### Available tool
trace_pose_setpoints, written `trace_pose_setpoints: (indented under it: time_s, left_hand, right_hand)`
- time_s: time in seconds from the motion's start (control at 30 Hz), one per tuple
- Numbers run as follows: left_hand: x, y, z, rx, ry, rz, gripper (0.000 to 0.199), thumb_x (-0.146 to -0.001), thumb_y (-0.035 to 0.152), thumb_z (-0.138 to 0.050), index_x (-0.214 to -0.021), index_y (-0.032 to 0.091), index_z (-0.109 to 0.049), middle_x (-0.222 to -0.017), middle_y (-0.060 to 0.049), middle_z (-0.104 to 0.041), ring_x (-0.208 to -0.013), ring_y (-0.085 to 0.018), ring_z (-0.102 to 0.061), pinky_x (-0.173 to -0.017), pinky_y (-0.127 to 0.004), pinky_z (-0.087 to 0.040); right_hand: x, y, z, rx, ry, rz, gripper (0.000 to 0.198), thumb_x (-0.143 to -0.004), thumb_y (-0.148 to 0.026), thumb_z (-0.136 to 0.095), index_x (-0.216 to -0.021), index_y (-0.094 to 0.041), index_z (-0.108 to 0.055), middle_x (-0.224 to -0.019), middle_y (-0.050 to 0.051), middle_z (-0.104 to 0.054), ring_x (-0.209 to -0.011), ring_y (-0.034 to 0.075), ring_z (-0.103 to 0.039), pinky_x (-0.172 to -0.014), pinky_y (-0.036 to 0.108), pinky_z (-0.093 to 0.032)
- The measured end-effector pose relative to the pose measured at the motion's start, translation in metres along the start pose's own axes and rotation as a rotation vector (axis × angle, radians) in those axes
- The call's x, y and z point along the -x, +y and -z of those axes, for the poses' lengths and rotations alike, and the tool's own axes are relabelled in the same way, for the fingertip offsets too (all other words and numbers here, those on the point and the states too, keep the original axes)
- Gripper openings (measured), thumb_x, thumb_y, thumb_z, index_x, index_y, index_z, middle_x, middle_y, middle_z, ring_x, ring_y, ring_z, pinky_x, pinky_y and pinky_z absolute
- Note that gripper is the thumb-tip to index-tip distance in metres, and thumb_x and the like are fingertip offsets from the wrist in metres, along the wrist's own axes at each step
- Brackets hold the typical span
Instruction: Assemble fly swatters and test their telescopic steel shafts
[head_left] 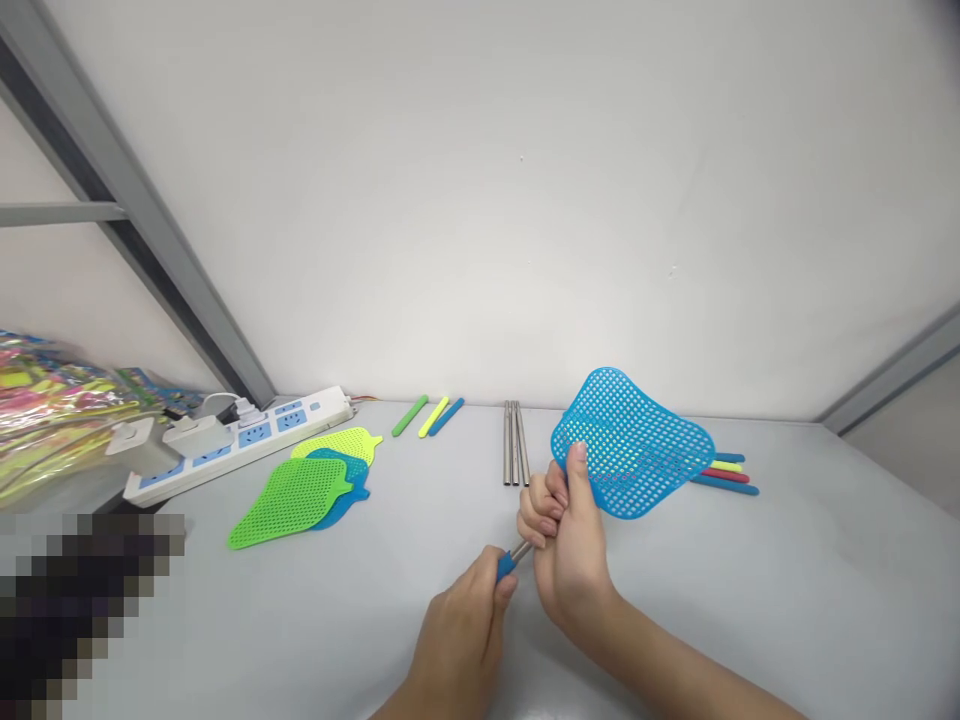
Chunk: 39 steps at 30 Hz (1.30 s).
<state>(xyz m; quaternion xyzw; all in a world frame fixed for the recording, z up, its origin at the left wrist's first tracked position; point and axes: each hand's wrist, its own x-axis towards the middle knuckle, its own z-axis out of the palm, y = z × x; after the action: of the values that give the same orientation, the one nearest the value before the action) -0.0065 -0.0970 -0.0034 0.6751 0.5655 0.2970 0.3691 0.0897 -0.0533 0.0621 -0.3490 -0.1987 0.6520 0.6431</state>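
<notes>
My right hand (566,540) is closed around the neck of a blue fly swatter, just below its mesh head (637,445), with the thumb up against the mesh. A short stretch of metal rod (520,550) shows between my hands. My left hand (465,625) wraps around the blue handle (505,566) at the rod's lower end; most of that handle is hidden in the fist. The swatter is held tilted above the table, head up and to the right.
Loose metal tubes (515,440) lie behind my hands. Green, yellow and blue handles (446,417) are left of them. Loose swatter heads (292,500) overlap near a power strip (255,435). More coloured sticks (731,477) lie at right, partly covered. A plastic-wrapped bundle (60,410) is far left.
</notes>
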Motion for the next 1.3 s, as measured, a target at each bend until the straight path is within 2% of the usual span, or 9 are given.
trace_pose_setpoints:
  time_s: [0.23,0.37,0.53,0.7,0.8,0.9,1.13,1.3]
  left_hand:
    - [-0.002,-0.003,0.006,0.014,-0.047,-0.022,0.024,-0.080,0.039,-0.030,-0.072,0.020,-0.043,-0.062,-0.001,-0.051,-0.055,-0.014,-0.041,-0.054,-0.025,-0.024]
    - [-0.004,0.001,0.009,0.089,-0.128,-0.012,0.030,-0.080,0.042,-0.029,-0.062,0.019,-0.038,-0.052,0.003,-0.039,-0.049,-0.011,-0.031,-0.050,-0.024,-0.022]
    - [-0.002,0.003,0.009,0.336,-0.269,0.155,0.037,-0.076,0.051,-0.031,-0.059,0.018,-0.034,-0.051,0.005,-0.030,-0.045,-0.007,-0.024,-0.042,-0.020,-0.020]
    - [-0.003,0.007,0.014,0.702,-0.542,0.441,0.039,-0.071,0.058,-0.032,-0.062,0.020,-0.028,-0.046,0.009,-0.019,-0.034,-0.004,-0.009,-0.031,-0.018,-0.005]
    - [-0.004,0.011,0.019,0.823,-0.612,0.538,0.041,-0.068,0.060,-0.035,-0.063,0.021,-0.027,-0.046,0.009,-0.019,-0.032,-0.002,-0.006,-0.030,-0.017,-0.002]
    - [-0.005,0.011,0.020,0.839,-0.620,0.541,0.042,-0.067,0.061,-0.035,-0.063,0.021,-0.028,-0.046,0.009,-0.021,-0.031,-0.002,-0.008,-0.028,-0.016,-0.003]
    - [-0.007,0.007,0.019,0.840,-0.639,0.455,0.038,-0.071,0.056,-0.035,-0.064,0.020,-0.030,-0.047,0.009,-0.023,-0.030,-0.001,-0.010,-0.026,-0.015,-0.006]
    - [-0.008,0.012,0.023,0.864,-0.679,0.403,0.036,-0.074,0.054,-0.032,-0.067,0.019,-0.033,-0.048,0.009,-0.028,-0.030,-0.001,-0.015,-0.026,-0.014,-0.014]
  right_hand:
    - [-0.006,0.007,0.005,-0.124,-0.005,-0.081,0.049,-0.068,-0.057,-0.041,-0.053,-0.019,-0.014,-0.042,-0.009,-0.010,-0.036,0.005,-0.005,-0.034,0.022,-0.005]
    - [-0.009,0.010,0.008,-0.107,-0.003,-0.095,0.049,-0.066,-0.058,-0.041,-0.054,-0.019,-0.014,-0.041,-0.009,-0.010,-0.036,0.006,-0.005,-0.034,0.022,-0.005]
    - [-0.012,0.013,0.011,-0.090,0.031,-0.142,0.049,-0.065,-0.061,-0.040,-0.054,-0.020,-0.015,-0.040,-0.010,-0.008,-0.035,0.005,-0.004,-0.033,0.022,-0.002]
    - [-0.012,0.011,0.010,-0.094,0.042,-0.158,0.048,-0.065,-0.060,-0.041,-0.054,-0.020,-0.016,-0.040,-0.010,-0.008,-0.035,0.006,-0.003,-0.033,0.022,-0.001]
    - [-0.012,0.010,0.009,-0.128,0.043,-0.177,0.048,-0.065,-0.058,-0.044,-0.054,-0.020,-0.016,-0.041,-0.010,-0.008,-0.036,0.005,-0.002,-0.033,0.021,-0.001]
    - [-0.012,0.010,0.009,-0.169,0.042,-0.199,0.048,-0.065,-0.055,-0.047,-0.054,-0.020,-0.016,-0.041,-0.010,-0.008,-0.036,0.005,-0.001,-0.033,0.020,0.000]
    - [-0.011,0.010,0.010,-0.185,0.044,-0.168,0.046,-0.066,-0.055,-0.046,-0.054,-0.020,-0.018,-0.042,-0.010,-0.008,-0.037,0.005,-0.002,-0.033,0.020,-0.001]
    - [-0.009,0.011,0.008,-0.191,0.032,-0.146,0.044,-0.066,-0.049,-0.050,-0.054,-0.019,-0.020,-0.044,-0.010,-0.010,-0.037,0.004,-0.005,-0.032,0.018,-0.003]
